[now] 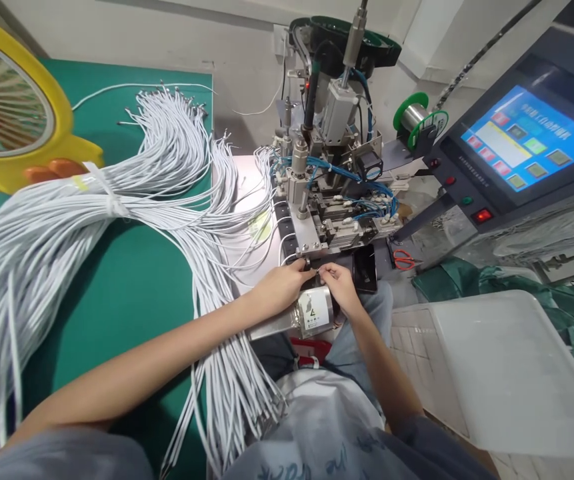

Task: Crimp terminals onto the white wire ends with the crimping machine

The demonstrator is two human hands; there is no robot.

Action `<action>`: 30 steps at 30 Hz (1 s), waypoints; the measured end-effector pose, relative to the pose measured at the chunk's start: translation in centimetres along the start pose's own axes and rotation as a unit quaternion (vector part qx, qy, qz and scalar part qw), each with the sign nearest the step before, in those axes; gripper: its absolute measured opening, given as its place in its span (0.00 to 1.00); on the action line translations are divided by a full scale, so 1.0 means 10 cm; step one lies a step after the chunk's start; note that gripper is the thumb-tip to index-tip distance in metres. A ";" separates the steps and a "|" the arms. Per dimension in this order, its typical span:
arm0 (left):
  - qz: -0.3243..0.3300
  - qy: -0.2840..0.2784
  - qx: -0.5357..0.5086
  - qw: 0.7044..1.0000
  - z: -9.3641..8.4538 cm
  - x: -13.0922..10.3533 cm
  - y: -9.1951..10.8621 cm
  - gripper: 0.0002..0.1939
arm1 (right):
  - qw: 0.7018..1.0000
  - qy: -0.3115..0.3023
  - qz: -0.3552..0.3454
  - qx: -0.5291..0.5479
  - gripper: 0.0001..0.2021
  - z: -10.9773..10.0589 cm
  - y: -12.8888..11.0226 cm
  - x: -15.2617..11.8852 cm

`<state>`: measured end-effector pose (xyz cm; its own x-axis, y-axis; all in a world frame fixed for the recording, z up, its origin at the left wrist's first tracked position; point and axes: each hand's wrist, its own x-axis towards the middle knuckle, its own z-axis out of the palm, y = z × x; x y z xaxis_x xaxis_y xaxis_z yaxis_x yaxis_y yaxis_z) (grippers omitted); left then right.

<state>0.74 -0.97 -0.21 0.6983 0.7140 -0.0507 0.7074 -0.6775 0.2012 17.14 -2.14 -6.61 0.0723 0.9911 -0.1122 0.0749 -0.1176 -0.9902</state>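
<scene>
At the front edge of the machine (pixel 311 227), my left hand (pixel 287 285) and my right hand (pixel 337 283) meet with their fingertips close together. Both are closed in a pinch. Something tiny sits between the fingertips, too small to make out. Just below them lies a clear packet with a white label (pixel 317 309). White cables (pixel 167 207), tied in a thick bundle, spread toward the machine, and several run to the dark block (pixel 287 230) along its left side. My left forearm passes over the loose cable ends.
A yellow fan (pixel 61 133) stands on the green table mat (pixel 131 287). To the right are a lit touch screen (pixel 537 137), a wire spool (pixel 415 119), orange-handled scissors (pixel 404 259), a dark phone-like object (pixel 365 269) and a white plastic bin (pixel 521 367).
</scene>
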 end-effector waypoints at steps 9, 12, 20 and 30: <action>0.050 -0.037 0.078 0.995 -0.05 -0.01 0.02 0.21 | 0.997 -0.045 0.054 0.013 0.11 -0.06 -0.07 0.06; 0.050 -0.053 0.077 0.994 -0.08 -0.01 0.03 0.21 | 0.998 -0.038 0.052 0.014 0.11 -0.06 -0.07 0.05; 0.057 -0.042 0.065 0.995 -0.07 -0.01 0.03 0.21 | 0.999 -0.034 0.037 -0.014 0.13 -0.03 -0.04 0.08; -0.006 -0.027 0.099 0.995 -0.23 -0.07 0.07 0.09 | 0.995 -0.064 -0.023 -0.079 0.16 -0.01 0.10 0.10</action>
<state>0.52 -1.55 2.26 0.6914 0.7149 -0.1046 0.7191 -0.6949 0.0040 17.40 -1.23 -7.71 -0.0618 0.9943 -0.0869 0.2315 -0.0704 -0.9703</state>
